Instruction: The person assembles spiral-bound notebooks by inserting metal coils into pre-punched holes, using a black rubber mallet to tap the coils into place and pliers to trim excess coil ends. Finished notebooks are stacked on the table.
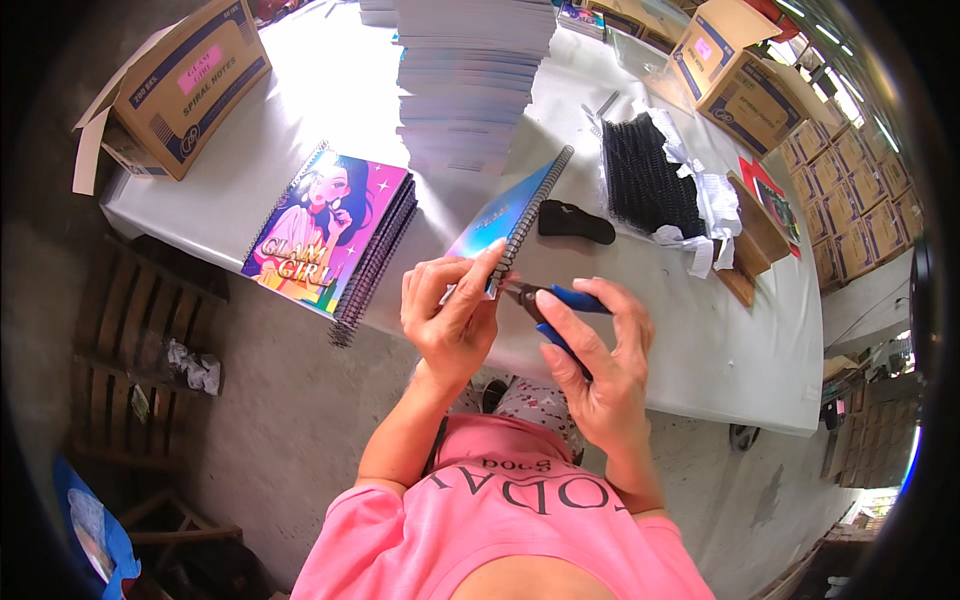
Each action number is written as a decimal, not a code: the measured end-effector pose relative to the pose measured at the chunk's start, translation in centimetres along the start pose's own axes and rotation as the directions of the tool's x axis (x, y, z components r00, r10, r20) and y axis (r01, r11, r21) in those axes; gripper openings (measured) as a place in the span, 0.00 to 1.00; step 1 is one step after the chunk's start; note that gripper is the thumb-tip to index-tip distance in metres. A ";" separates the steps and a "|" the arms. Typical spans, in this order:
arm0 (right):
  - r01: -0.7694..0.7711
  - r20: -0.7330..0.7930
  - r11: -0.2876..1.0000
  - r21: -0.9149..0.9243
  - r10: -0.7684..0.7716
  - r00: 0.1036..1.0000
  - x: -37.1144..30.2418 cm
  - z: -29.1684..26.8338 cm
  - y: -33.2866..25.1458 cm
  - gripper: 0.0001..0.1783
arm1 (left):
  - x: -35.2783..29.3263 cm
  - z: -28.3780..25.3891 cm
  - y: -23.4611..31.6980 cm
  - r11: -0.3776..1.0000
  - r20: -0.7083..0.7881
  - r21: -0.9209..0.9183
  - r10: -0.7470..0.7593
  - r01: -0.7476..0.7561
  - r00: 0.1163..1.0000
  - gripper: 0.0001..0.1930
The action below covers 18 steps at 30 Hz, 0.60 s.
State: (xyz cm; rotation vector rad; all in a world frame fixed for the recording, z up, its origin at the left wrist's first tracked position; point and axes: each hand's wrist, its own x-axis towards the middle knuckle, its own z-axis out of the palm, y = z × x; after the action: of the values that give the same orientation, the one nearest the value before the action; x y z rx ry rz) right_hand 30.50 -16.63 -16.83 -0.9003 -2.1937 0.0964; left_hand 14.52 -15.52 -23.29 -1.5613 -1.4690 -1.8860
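Observation:
My left hand is closed on the near end of a blue spiral notebook, which is held tilted above the table's front edge. Black spiral wire runs along the notebook's right side. In my right hand is a pair of cutting pliers with blue handles, fingers wrapped about the grips. The pliers' jaws are at the near end of the wire, close to my left fingertips; whether they touch the wire I cannot tell. To the left lies a stack of spiral notebooks with a pink and purple illustrated cover.
Behind stands a tall stack of paper blocks. A bundle of black spiral wires with white wrapping lies at the right, near a black rounded object. Cardboard boxes stand at the left and the back right. A wooden pallet is below left.

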 end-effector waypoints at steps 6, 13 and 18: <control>-0.020 0.076 1.000 0.003 0.020 0.997 0.1 0.2 -0.1 0.20 | -0.2 -0.1 0.5 0.995 0.005 -0.069 -0.074 0.074 0.997 0.30; -0.654 0.623 0.287 0.700 0.202 0.755 -1.3 0.5 1.2 0.22 | -1.0 0.0 -0.1 0.996 -0.048 -0.084 0.028 -0.032 0.998 0.30; -0.417 0.450 0.840 0.348 0.240 0.860 -3.6 1.4 3.3 0.23 | -1.0 -1.0 0.0 0.891 -0.018 -0.128 -0.442 0.436 0.897 0.13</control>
State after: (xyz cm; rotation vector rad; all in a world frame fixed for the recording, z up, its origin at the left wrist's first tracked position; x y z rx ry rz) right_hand 33.15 -16.11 -21.13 -1.0578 -2.1976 0.9823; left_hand 14.30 -16.69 -24.04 -1.2962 -1.8393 -2.2772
